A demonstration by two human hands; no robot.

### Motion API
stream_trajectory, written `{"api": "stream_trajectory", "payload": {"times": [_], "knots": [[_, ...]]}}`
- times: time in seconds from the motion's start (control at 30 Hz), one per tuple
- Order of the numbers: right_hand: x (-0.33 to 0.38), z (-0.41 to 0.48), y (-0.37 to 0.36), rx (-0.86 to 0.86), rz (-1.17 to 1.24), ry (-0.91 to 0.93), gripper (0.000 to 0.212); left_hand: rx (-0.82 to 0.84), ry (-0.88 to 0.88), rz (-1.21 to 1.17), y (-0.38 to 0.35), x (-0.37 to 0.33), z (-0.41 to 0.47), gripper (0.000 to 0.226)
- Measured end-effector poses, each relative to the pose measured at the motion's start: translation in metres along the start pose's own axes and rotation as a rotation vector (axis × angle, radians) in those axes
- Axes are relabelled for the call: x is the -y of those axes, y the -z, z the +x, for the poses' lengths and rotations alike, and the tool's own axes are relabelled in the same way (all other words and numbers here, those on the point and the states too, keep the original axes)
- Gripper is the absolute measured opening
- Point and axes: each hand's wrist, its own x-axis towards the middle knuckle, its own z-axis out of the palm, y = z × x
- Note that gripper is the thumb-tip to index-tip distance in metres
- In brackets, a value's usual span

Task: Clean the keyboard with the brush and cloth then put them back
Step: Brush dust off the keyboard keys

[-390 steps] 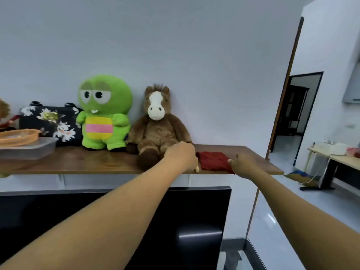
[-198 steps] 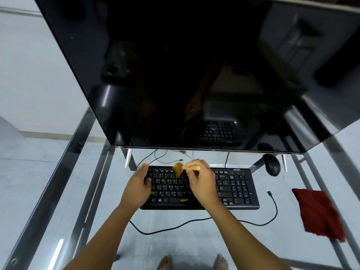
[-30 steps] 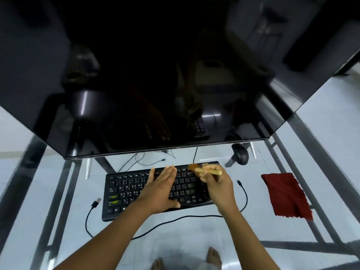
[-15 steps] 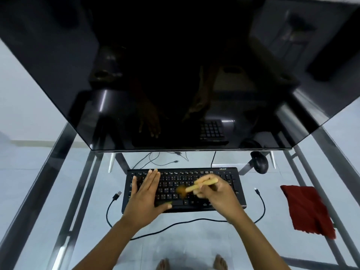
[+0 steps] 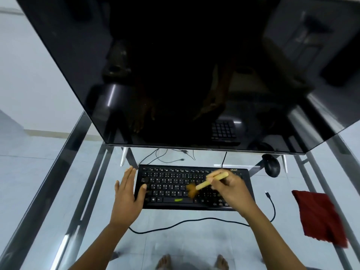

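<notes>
**Brushing pass: risks at the keyboard**

The right hand (image 5: 231, 190) gripped the brush (image 5: 211, 181) by its pale handle, bristles down on the keys near the middle of the keyboard (image 5: 175, 184). The bristle end was blurred. The left hand (image 5: 126, 195) lay flat and released, fingers extended, along the keyboard's left edge, thumb on the keys. The cloth (image 5: 319, 215) lay unused at the right of the glass table (image 5: 58, 191), well apart from the keyboard and close to the table's right frame rail.

Probable faults:

- Keyboard slip. The glass looked smooth; a hard stroke could have pushed the keyboard sideways if the left hand eased off.
- Cable snag. The cable (image 5: 194, 221) looped along the near side, just beside both forearms; a dragged wrist could have caught it and pulled the keyboard.
- Debris spread. Fast strokes could have flicked dust onto the glass rather than off it.
- Cloth loss. It lay toward the table's edge; a sweep of the right arm could have knocked it to the floor.
</notes>
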Motion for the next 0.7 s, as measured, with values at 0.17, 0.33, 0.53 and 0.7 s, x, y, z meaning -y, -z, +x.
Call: {"api": "stream_trajectory", "payload": {"times": [0.17,0.33,0.53,0.7], "knots": [[0.006,0.012,-0.012,-0.253,-0.072,0.054,0.007,0.063,-0.091,0.083,-0.001,0.013,-0.025,0.075],[0.021,0.017,-0.045,0.004,-0.118,0.124,0.008,0.116,-0.127,0.135,0.000,0.011,-0.023,0.096],[0.033,0.022,-0.070,0.119,-0.188,0.163,0.015,0.130,-0.136,0.140,-0.001,0.012,-0.023,0.104],[0.038,0.036,-0.077,-0.098,-0.057,0.130,0.009,0.120,-0.127,0.114,0.000,0.010,-0.023,0.104]]}}
